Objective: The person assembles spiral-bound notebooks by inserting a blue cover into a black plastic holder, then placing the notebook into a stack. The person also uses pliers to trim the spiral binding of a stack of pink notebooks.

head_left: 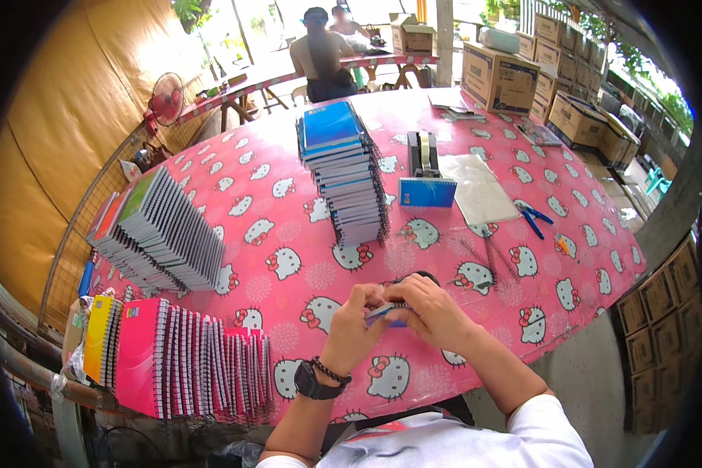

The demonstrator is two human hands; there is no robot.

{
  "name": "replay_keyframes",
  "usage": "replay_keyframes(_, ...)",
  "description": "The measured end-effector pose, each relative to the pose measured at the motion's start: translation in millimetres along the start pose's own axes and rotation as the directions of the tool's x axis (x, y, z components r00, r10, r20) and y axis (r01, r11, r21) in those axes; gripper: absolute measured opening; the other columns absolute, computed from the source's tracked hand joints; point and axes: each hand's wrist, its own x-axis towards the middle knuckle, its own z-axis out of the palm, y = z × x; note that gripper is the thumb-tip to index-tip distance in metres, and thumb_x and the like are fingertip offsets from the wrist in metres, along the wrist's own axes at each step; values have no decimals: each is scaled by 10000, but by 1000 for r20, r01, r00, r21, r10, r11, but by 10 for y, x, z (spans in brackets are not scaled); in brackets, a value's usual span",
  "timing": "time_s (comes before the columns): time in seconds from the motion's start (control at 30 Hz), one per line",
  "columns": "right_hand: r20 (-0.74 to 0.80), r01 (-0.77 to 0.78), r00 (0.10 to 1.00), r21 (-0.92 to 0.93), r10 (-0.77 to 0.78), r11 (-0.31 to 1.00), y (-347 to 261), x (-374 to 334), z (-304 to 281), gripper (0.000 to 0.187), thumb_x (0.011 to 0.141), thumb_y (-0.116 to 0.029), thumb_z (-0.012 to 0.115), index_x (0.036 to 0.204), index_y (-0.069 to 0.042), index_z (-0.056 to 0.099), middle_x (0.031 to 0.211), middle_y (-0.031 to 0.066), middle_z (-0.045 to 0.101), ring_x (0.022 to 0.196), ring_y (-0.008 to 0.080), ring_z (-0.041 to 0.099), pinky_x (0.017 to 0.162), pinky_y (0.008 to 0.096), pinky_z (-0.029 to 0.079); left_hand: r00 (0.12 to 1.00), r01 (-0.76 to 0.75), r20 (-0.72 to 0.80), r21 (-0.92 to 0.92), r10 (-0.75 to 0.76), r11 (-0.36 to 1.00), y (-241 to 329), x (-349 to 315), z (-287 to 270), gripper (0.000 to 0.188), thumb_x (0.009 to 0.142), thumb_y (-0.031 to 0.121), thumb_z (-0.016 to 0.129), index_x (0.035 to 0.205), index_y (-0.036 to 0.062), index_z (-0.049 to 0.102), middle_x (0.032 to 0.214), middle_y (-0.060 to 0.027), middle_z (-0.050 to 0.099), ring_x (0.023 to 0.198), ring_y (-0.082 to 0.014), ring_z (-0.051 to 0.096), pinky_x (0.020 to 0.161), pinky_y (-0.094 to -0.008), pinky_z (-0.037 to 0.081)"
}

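Note:
Near the table's front edge, my left hand [357, 318] and my right hand [430, 313] are closed together on a small blue spiral notebook [396, 323]. The fingers of both hands meet at its wire-bound edge and hide most of it. A dark rounded thing behind my right fingers is mostly covered. Beyond my hands rises a tall, slightly leaning stack of blue spiral notebooks [335, 129]. Another small blue notebook [427, 193] stands upright against a black tape dispenser [423, 156]. To the right lie loose wire spirals [489, 261] and blue-handled pliers [537, 221].
Green and orange notebooks [168, 226] are stacked at left, with pink [142, 351] and yellow ones [100, 335] nearer. A pale sheet [480, 189] lies beside the dispenser. Cardboard boxes [498, 78] stand at the far right. Two people [320, 58] sit at a table beyond.

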Motion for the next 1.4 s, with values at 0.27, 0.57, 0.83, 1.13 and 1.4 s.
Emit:
replay_keyframes(0.27, -577, -142, 796, 117, 184, 983, 309, 39, -471, 376, 849, -203, 685, 1152, -10, 572, 1091, 105, 626, 982, 211, 579, 881, 341, 448, 932, -101, -360, -157, 38, 982, 595, 1072, -716, 356, 815, 82, 702, 1124, 42, 529, 779, -35, 564, 696, -134, 597, 646, -271, 499)
replay_keyframes(0.57, -451, -334, 790, 252, 415, 908, 1087, 11, -384, 238, 821, -98, 659, 1047, -24, 638, 1005, 105, 643, 907, 164, 596, 809, 299, 462, 894, 161, -440, 485, 81, 860, 255, 2175, -832, 373, 706, 318, 798, 791, 28, 579, 681, -89, 610, 649, -229, 632, 613, -357, 492)
replay_keyframes(0.83, -858, -428, 514, -264, -7, 864, 2824, 531, -611, 336, 744, -167, 750, 1033, -20, 661, 845, 115, 684, 764, 246, 641, 737, 362, 485, 912, -84, -395, 96, 115, 992, -63, 2374, -956, 534, 796, 250, 706, 1212, -30, 523, 1198, -212, 566, 983, -263, 612, 801, -366, 513)
replay_keyframes(1.13, -550, -491, 719, 30, 425, 870, 1620, 274, -592, 217, 751, -114, 732, 900, 19, 646, 692, 125, 644, 633, 184, 617, 628, 323, 476, 808, -290, -479, 180, 342, 940, 107, 702, -316, 586, 777, 130, 737, 1288, 43, 463, 1280, -113, 510, 1178, -238, 481, 942, -381, 405)
replay_keyframes(1.4, -139, -320, 857, 611, 496, 725, 493, -740, 294, 162, 855, -92, 673, 991, -20, 620, 848, 11, 605, 786, 73, 557, 700, 248, 465, 941, 334, 173, -316, -292, 888, -574, -313, 69, 594, 818, -12, 661, 1344, 61, 393, 1225, -105, 539, 1090, -165, 531, 899, -299, 451)
